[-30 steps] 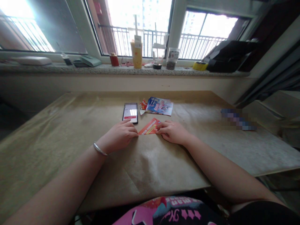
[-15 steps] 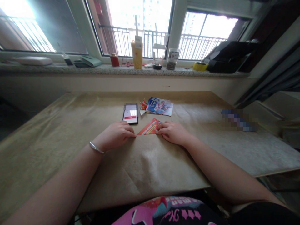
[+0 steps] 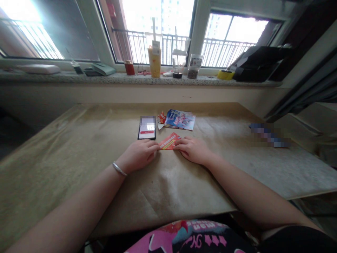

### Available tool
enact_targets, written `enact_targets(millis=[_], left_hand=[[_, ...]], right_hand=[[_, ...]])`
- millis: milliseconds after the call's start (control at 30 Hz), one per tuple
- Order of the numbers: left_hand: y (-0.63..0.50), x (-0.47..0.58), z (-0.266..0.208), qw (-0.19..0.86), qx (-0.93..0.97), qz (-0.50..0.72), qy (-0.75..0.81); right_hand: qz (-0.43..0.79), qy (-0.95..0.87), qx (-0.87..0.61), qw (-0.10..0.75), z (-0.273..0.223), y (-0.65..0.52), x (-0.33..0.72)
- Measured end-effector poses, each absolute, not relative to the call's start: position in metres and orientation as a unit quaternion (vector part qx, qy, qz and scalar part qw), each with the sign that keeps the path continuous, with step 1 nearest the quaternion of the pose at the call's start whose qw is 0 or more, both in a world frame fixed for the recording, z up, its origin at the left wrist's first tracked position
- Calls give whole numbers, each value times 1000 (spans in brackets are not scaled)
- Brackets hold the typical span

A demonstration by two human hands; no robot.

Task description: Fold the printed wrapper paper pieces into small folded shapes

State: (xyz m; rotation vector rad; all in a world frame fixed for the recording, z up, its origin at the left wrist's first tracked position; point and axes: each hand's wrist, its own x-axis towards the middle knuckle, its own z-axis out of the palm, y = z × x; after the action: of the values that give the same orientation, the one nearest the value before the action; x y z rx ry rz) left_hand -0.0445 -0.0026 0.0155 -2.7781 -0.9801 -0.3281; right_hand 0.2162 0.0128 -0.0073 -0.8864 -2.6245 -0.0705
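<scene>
The left hand (image 3: pixel 140 153) and right hand (image 3: pixel 194 149), backs up, fingers curled, touch opposite ends of the orange paper (image 3: pixel 168 141) on the table (image 3: pixel 168 189); whether they pinch it, I cannot tell. Both forearms angle inward. Beyond lies a phone (image 3: pixel 147 130).

Orange printed ppr (image 3: pixel 170 140), prob. folded, flat on tbl (image 3: pixel 163 196).

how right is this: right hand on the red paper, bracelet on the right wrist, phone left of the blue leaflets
The bracelet is on the left wrist, not the right, as the head view shows. The rest stands: the right hand is on the red paper, and the phone is left of the blue leaflets.
</scene>
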Motion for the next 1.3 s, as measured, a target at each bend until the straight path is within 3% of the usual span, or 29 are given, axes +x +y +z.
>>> enact_targets(millis=[233,500,1300], left_hand=[[-4,-28,4,82,-940,-118,-311],[-4,-28,6,88,-939,-112,-312],[7,-50,16,56,-940,-99,-323]], right_hand=[[-5,-932,-302,200,-14,15,206],[-42,-942,-294,156,-7,16,205],[36,-921,-375,105,12,14,232]])
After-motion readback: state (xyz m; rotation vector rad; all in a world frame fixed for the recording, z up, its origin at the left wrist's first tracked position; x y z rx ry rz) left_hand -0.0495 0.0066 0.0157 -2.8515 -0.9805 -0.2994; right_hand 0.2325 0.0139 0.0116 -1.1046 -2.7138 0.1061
